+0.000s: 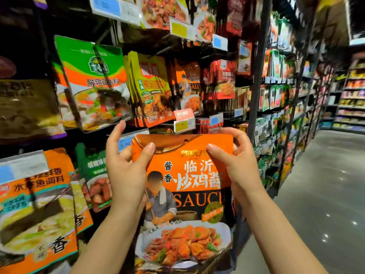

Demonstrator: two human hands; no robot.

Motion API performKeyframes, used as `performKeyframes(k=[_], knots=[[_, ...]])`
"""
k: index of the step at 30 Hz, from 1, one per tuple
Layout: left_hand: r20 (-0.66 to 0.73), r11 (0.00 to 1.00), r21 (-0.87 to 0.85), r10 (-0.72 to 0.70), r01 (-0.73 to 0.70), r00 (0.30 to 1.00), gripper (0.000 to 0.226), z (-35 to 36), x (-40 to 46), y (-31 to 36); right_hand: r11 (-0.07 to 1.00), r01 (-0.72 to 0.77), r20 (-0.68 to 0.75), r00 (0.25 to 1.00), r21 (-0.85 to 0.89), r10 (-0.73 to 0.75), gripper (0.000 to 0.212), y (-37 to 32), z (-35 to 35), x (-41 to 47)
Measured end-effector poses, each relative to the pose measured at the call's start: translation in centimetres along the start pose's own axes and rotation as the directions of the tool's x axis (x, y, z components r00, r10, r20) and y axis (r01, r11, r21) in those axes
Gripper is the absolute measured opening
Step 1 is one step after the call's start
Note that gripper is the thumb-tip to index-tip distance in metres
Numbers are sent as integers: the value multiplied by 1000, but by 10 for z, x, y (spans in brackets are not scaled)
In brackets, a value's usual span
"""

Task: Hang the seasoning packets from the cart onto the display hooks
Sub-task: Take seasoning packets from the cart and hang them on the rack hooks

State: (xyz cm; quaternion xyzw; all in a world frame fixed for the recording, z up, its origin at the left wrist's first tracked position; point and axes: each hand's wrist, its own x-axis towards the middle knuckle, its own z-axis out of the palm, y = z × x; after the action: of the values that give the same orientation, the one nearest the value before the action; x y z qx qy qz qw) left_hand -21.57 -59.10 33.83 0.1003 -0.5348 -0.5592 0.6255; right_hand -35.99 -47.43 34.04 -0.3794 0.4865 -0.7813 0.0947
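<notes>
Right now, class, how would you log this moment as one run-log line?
left hand: holding sauce packet | right hand: holding same packet | packet: upright, facing camera, below hung packets | hung: not yet

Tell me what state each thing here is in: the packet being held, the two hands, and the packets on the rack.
Orange-and-black sauce packet: upright, held by its top corners, not yet on a hook.
Left hand: gripping the packet's top left corner.
Right hand: gripping the packet's top right corner.
Green-and-orange packet: hanging on the rack, tilted.
Yellow-green packets: hanging in a stack.
Matching orange sauce packets: hanging above the held one.
</notes>
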Motion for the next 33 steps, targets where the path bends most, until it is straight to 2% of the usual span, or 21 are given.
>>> performKeyframes(k=[6,10,13,16,21,27,30,33], knots=[[126,980,121,144,-160,981,64,34,52,7,998,18,22,1000,65,-20,42,-17,-2,70],[206,939,169,264,-300,942,61,80,94,-1,995,48,-10,999,92,-47,34,-18,-16,134],[193,895,207,359,-396,913,55,129,129,-17,988,51,-2,999,147,-51,36,-12,-37,191],[153,865,267,397,-424,905,54,186,173,-37,977,74,-14,997,202,-73,46,-10,-61,261],[100,760,443,486,-476,868,51,264,241,-78,967,113,-28,994,228,-110,62,-6,-89,386],[24,589,638,628,-496,778,38,303,287,-112,958,-38,128,992,286,1,74,6,-81,480],[137,413,706,717,-576,683,22,301,296,-117,956,-72,177,984,284,21,69,19,-69,504],[177,356,704,750,-614,638,17,304,303,-115,946,-81,182,983,315,23,61,23,-66,516]])
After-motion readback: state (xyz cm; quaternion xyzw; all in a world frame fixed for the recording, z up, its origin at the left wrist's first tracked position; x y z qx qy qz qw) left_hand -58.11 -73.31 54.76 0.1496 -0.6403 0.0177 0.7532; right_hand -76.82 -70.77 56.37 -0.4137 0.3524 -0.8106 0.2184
